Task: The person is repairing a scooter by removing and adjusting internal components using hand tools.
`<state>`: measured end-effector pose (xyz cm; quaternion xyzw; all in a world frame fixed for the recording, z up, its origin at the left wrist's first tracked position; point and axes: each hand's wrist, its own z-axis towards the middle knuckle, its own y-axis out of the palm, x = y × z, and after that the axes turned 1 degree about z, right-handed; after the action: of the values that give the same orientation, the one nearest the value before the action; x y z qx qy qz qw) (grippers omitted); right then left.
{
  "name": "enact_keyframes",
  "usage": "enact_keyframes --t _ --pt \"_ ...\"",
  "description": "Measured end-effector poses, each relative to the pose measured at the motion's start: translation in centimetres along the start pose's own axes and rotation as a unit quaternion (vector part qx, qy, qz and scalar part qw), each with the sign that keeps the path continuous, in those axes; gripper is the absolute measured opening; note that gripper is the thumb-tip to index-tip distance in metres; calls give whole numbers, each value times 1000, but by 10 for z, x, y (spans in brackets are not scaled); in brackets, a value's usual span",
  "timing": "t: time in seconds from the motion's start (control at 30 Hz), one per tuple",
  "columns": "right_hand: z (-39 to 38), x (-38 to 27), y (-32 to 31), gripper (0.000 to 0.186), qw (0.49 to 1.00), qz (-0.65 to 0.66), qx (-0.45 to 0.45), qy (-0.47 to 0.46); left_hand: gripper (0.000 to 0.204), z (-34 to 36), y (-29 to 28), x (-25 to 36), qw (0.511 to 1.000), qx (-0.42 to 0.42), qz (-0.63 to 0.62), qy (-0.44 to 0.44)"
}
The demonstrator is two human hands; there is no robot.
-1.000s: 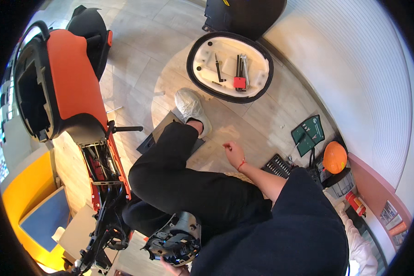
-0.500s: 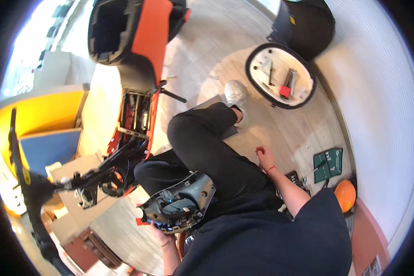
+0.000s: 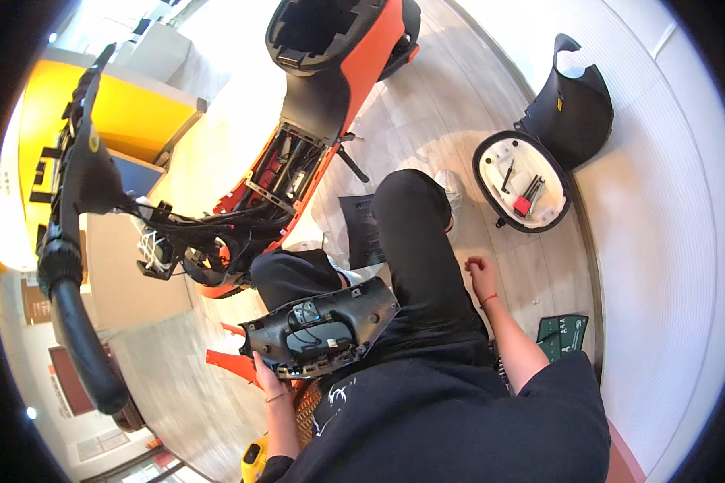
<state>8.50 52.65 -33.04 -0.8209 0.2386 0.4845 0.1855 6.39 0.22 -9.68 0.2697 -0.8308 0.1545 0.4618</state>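
My left hand (image 3: 264, 373) is closed on the lower left edge of a black scooter panel (image 3: 364, 315). This panel lies across my lap, its inner side up, with a dark grey insert, thin wires and clips showing. By my right thigh hangs my right hand (image 3: 482, 276), fingers curled in; anything inside them is hidden. To the left stands an orange and black scooter (image 3: 366, 60), its frame opened and bundles of black cable (image 3: 205, 224) exposed near the front. Orange trim pieces (image 3: 232, 364) show beyond my left hand.
Tools and a red item lie in an oval cream-lined lid (image 3: 491, 187) at right, beside a curved black cover (image 3: 573, 109). A flat black panel (image 3: 361, 233) rests by my feet. Near my right elbow is a green mat (image 3: 560, 334). The handlebar (image 3: 89, 338) juts out at left.
The view has shifted, bringing more of the handlebar and orange trim into sight. The panel on my lap is tipped flatter, and more of its inner side shows. My left hand still grips it.
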Motion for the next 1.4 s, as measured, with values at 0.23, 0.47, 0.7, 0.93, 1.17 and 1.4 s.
enact_keyframes --t 0.23,0.47,0.7,0.93,1.17,1.4 --pt "71 -68 14 20 996 55 41 -65 61 15 -3 4 999 -26 8 -26" --pt "144 -70 45 20 998 60 28 -18 63 12 16 39 987 -113 43 -101" --pt "225 -61 93 24 996 -67 -55 22 62 34 18 47 983 -7 84 -163" --pt "339 -62 199 23 921 -301 -244 -44 63 0 77 65 964 143 146 -169" --pt "419 -52 319 19 860 -409 -284 -112 63 33 136 70 931 249 176 -203" --pt "495 -48 416 29 865 -438 -197 -145 63 57 134 79 922 274 163 -220"
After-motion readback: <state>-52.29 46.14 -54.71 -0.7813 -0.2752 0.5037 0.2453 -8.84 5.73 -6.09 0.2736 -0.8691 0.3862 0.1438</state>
